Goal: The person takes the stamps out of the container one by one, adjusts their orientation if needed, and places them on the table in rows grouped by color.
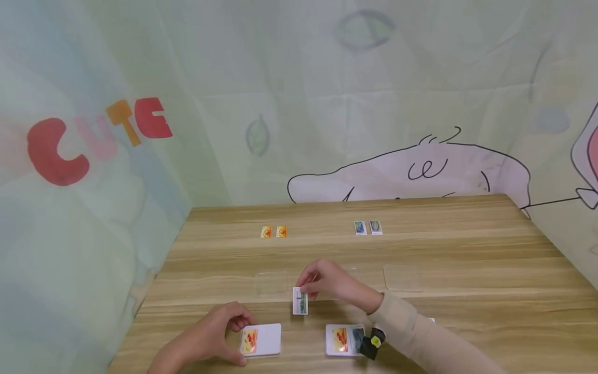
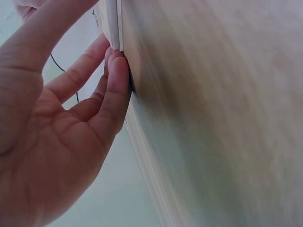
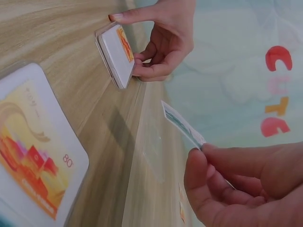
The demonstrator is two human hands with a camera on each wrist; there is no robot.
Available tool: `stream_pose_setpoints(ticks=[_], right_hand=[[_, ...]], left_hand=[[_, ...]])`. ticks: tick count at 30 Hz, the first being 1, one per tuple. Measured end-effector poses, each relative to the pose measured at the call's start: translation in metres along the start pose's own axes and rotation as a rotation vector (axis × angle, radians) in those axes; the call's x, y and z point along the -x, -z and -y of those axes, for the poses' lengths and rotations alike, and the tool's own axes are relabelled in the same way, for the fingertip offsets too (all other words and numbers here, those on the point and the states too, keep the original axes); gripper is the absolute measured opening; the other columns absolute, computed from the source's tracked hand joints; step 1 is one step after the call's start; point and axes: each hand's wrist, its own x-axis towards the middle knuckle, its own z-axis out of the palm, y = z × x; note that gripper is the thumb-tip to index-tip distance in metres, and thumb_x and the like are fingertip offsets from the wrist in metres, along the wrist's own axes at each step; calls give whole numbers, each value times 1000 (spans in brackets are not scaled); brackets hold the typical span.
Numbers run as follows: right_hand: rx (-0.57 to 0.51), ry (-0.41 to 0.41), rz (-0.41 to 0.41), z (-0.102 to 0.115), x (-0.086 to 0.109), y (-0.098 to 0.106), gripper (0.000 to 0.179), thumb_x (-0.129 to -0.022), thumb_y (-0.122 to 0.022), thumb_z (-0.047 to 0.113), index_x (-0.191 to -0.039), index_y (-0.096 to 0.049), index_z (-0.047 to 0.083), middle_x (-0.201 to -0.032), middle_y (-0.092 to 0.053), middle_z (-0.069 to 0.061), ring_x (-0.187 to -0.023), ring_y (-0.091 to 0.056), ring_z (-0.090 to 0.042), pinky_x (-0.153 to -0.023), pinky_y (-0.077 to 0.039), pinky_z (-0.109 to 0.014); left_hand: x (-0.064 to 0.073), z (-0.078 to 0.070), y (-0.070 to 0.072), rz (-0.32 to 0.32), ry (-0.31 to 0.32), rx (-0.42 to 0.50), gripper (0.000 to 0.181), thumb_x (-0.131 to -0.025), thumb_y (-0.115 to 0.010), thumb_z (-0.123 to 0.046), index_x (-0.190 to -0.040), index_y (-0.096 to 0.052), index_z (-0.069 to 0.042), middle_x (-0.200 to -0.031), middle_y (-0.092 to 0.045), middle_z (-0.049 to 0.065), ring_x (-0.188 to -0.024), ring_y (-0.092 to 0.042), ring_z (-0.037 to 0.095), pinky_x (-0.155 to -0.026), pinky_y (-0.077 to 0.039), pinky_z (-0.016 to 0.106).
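My right hand [image 1: 327, 280] pinches a small postage stamp [image 1: 300, 301] by its upper edge, between thumb and fingertips. The stamp has a white border and a green and grey picture, and is held tilted above the table in the right wrist view. At the left, my left hand [image 1: 217, 330] holds the edge of a stack of white cards [image 1: 269, 340], thumb on the near side and curled fingers on the far side. An orange stamp [image 1: 250, 341] lies on this stack. Beneath my right forearm, a second white card [image 1: 329, 351] bears an orange stamp [image 1: 340, 339] and a dark blue-grey one [image 1: 357, 337].
Toward the back of the wooden table [image 1: 317, 249] lie two orange stamps [image 1: 266, 232] at left and two blue-green stamps [image 1: 360, 227] at right. Clear plastic sleeves [image 1: 403, 278] lie across the middle. A printed cloth [image 1: 261, 62] hangs behind and at the left.
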Motion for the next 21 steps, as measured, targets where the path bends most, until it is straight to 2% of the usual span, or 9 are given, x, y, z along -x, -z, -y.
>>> stream_pose_setpoints(ticks=[16,21], right_hand=[[-26,-28,-18,-5,6,11,5,-91,-68,-2,-92,-73,-1,-82,-69,-3,-66,-63,-17,-67,-57,-40],[-30,-20,-35,-9,9,17,5,-91,-69,-1,-93,-73,-1,-83,-69,-3,-66,-62,-15,-66,-57,-36]], left_hand=[[1,-1,1,1,-13,2,55,-65,-94,-30,-108,-65,-10,-99,-61,-3,-88,-56,8,-79,-51,26],[1,-1,0,5,-1,-3,54,-66,-94,-30,-108,-65,-11,-99,-60,-3,-88,-56,7,-80,-51,26]])
